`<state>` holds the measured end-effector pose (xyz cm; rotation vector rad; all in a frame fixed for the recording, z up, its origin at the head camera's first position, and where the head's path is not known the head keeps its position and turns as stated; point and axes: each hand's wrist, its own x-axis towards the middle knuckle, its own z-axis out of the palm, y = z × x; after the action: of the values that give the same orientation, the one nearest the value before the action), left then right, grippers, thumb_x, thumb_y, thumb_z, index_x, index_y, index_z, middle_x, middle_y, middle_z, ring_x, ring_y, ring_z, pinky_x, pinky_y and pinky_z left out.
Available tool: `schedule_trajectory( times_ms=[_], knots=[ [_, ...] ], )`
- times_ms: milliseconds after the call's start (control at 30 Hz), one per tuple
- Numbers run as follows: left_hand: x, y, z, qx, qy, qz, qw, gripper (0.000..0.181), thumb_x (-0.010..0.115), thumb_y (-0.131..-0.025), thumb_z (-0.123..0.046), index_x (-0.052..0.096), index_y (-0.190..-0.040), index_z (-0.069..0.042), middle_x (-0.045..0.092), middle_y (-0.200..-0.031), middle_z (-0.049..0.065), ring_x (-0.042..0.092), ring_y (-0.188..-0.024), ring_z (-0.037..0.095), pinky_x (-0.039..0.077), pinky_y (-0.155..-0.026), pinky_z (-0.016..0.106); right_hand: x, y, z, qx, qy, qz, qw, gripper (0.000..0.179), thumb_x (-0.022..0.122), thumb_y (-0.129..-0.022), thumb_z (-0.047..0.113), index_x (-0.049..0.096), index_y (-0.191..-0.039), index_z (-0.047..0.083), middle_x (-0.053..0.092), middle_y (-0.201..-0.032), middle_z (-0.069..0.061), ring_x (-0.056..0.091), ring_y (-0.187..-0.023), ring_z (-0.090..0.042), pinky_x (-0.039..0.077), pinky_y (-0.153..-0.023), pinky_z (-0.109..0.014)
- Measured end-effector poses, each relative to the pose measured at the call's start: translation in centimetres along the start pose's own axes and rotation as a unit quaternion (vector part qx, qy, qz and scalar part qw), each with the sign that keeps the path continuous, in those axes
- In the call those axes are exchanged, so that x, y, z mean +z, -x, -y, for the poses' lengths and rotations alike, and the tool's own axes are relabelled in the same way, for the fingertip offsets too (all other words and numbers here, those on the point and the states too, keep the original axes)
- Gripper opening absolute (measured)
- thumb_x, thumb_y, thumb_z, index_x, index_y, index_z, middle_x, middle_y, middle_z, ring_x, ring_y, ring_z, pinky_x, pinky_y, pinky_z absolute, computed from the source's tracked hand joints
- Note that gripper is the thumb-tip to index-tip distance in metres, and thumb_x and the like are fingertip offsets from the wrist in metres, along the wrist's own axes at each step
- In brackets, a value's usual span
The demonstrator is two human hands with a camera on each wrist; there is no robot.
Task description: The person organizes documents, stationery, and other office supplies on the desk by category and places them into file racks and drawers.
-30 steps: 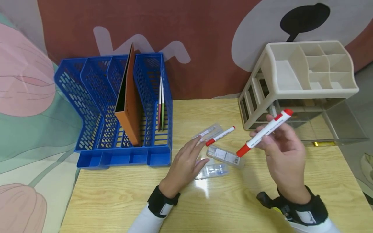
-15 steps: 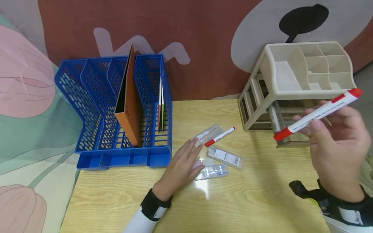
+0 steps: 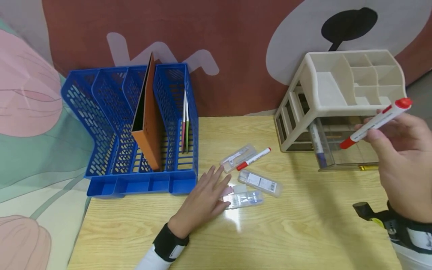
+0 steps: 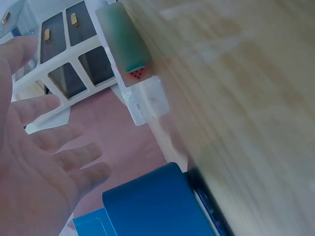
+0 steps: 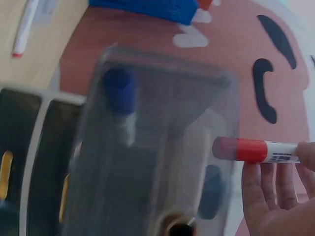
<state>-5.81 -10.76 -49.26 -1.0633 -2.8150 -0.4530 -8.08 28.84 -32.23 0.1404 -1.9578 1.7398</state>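
My right hand (image 3: 406, 157) pinches a white marker with red ends (image 3: 374, 124) between thumb and fingers. It holds the marker tilted over the pulled-out clear drawer (image 3: 332, 167) of a cream desk organizer (image 3: 312, 82). A blue-capped marker (image 5: 119, 91) lies along that drawer's side, seen through its base in the right wrist view. Fingers spread, my left hand (image 3: 200, 202) is beside the small items on the table. Nearest to it are a clear plastic case (image 3: 246, 200), a pinkish block (image 3: 227, 190) and a white block (image 3: 240, 188).
Another red-and-white marker (image 3: 254, 159) lies by two more clear cases, one labelled (image 3: 260, 182), the other farther back (image 3: 233, 162). At the left stands a blue file rack (image 3: 141, 183) with an orange folder (image 3: 148, 138) and thin booklets (image 3: 185, 123).
My right hand has carried the marker rightward from above the table to over the drawer, uncovering the blue-capped marker. My left hand has drawn back slightly toward the lower left.
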Motion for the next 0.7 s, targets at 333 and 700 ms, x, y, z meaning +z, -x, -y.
schedule_trajectory(
  times_ms=[333, 700],
  knots=[
    [-0.3, 0.6, 0.1, 0.003, -0.008, 0.042, 0.9991, 0.075, 0.064, -0.097, -0.055, 0.041, -0.159, -0.021, 0.024, -0.171, 0.014, 0.029, -0.155, 0.042, 0.033, -0.124, 0.055, -2.0, -1.0, -1.3, -0.022, 0.304, 0.076, 0.9495, 0.041, 0.063, -0.097, -0.008, 0.063, -0.137, 0.000, 0.059, -0.117, 0.025, 0.059, -0.099, 0.009, 0.043, -0.087, 0.002],
    [-1.0, 0.2, 0.3, 0.020, -0.039, 0.050, 0.9978, 0.079, 0.059, -0.099, -0.058, 0.031, -0.164, -0.023, 0.025, -0.171, 0.015, 0.026, -0.156, 0.042, 0.034, -0.123, 0.058, -3.5, -4.1, -2.3, -0.109, 0.502, 0.246, 0.8223, 0.038, 0.079, -0.082, -0.009, 0.070, -0.118, 0.000, 0.071, -0.104, -0.021, 0.068, -0.084, -0.014, 0.052, -0.064, -0.011]
  ],
)
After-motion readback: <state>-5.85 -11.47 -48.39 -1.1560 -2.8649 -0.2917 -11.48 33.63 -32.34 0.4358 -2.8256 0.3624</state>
